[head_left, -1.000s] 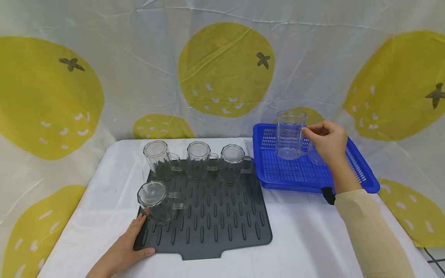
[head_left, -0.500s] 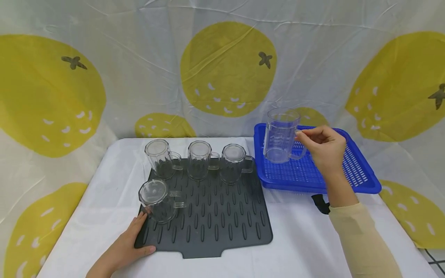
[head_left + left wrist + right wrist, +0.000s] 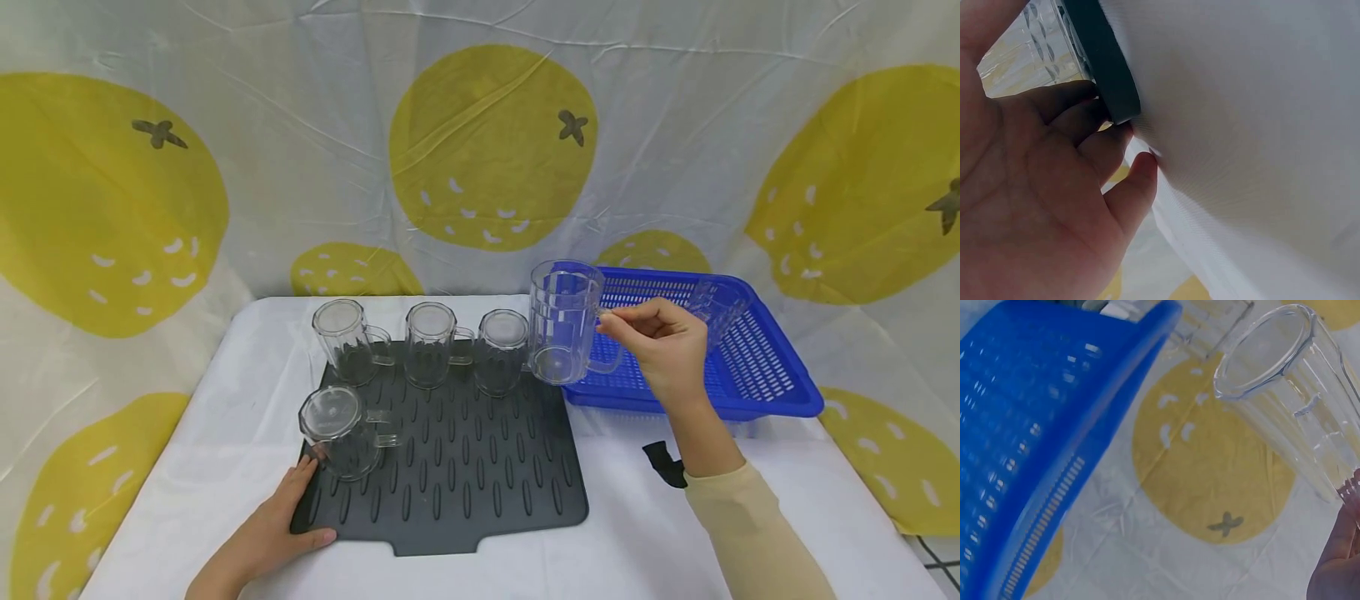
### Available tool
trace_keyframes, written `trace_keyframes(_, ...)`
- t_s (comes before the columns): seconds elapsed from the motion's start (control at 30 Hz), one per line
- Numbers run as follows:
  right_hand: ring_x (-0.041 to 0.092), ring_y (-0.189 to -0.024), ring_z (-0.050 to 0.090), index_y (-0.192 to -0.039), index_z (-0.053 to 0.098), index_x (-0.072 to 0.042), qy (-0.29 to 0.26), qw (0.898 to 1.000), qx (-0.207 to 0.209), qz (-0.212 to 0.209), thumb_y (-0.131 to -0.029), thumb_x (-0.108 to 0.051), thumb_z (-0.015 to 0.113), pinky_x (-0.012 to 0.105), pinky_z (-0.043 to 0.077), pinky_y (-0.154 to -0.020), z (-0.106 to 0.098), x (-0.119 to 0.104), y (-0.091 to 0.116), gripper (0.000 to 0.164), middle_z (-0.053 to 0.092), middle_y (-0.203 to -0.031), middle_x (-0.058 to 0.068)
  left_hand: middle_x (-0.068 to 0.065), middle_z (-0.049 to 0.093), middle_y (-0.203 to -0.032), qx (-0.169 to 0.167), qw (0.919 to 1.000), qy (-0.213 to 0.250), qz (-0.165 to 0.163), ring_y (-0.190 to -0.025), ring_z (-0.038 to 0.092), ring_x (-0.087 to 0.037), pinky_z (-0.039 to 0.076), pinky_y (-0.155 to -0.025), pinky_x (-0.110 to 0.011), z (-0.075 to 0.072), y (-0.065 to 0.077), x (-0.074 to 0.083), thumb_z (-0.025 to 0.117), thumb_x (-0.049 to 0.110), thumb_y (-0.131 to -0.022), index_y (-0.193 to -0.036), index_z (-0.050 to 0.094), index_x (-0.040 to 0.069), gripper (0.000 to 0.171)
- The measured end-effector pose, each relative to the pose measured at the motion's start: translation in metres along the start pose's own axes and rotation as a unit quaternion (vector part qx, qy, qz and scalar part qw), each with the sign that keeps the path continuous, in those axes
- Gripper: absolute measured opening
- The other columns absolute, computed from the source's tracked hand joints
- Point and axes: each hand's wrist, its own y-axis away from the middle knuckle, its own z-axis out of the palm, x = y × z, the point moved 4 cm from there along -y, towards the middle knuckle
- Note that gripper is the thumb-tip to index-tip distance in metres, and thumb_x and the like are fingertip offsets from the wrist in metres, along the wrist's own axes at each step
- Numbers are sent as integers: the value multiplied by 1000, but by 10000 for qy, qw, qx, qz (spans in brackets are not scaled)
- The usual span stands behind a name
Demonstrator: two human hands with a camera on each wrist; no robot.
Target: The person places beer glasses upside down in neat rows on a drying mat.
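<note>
My right hand (image 3: 660, 346) pinches the handle of a clear glass mug (image 3: 564, 325). That mug hangs over the basket's left edge, by the mat's back right corner. In the right wrist view, this mug (image 3: 1297, 394) appears beside the fingers. A black ridged drying mat (image 3: 465, 467) lies on the table. Several clear mugs stand upside down on it: a back row ending with one mug (image 3: 501, 354), and a front mug (image 3: 341, 433) at the left. My left hand (image 3: 262, 533) rests against the mat's left edge; in the left wrist view, its fingers (image 3: 1100, 150) meet that edge.
A blue perforated basket (image 3: 780, 392) stands at the back right, with another clear mug (image 3: 716, 312) inside. White cloth (image 3: 622, 542) covers the table. Behind it hangs a curtain (image 3: 675, 167) with yellow fruit prints. A black strap (image 3: 663, 464) shows by the right wrist.
My right hand has carried the mug left from above the basket to its left edge, beside the row of mugs. The mug left in the basket is now uncovered. The left hand stays in place.
</note>
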Motion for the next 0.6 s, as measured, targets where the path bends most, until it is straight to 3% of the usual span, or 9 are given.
trace_keyframes(0.4, 18, -75, 72, -87, 66, 16, -600, 9970, -227, 437, -81, 12, 72, 28, 57, -70, 28, 18, 24, 10, 74, -86, 9, -29, 18, -156, 84, 10000, 24, 37, -141, 11, -52, 21, -106, -67, -2, 4, 3, 81, 49, -73, -152, 21, -5, 113)
trace_keyframes(0.6, 17, -77, 73, -89, 71, 8, -820, 9931, -426, 720, -81, 10, 73, 26, 57, -71, 45, 27, 37, 9, 74, -89, 6, -29, 17, -156, 80, 10000, -4, -15, -141, 12, -51, 22, -106, -68, -1, 3, 3, 81, 50, -73, -152, 21, -4, 113)
